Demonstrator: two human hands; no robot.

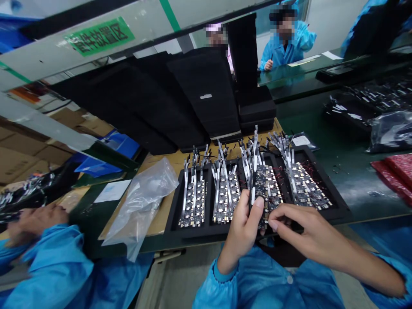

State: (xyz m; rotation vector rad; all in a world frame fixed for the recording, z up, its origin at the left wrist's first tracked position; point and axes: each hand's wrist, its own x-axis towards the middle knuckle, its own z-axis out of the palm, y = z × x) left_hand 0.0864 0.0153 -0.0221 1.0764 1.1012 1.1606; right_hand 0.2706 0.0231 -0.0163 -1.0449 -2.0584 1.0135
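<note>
My left hand [243, 229] is closed around a dark circuit board [263, 182], thumb on its face, and holds it up over the front edge of the tray. A pale ribbon cable runs up from the board's top. At the board's lower right edge, my right hand [301, 223] has thumb and index finger pinched together; what lies between them is too small to make out. Behind both hands sits a black foam tray [189, 235] with several compartments. Rows of circuit boards [195, 201] with upright ribbon cables fill them, and thin red wires show on the right side.
Left of the tray lies a clear plastic bag [144, 193] on cardboard. Tall black foam stacks [202, 94] stand behind it. A co-worker's hands [38, 221] rest at far left. Red bubble wrap [394, 176] and another bag [391, 131] lie on the right; people sit opposite.
</note>
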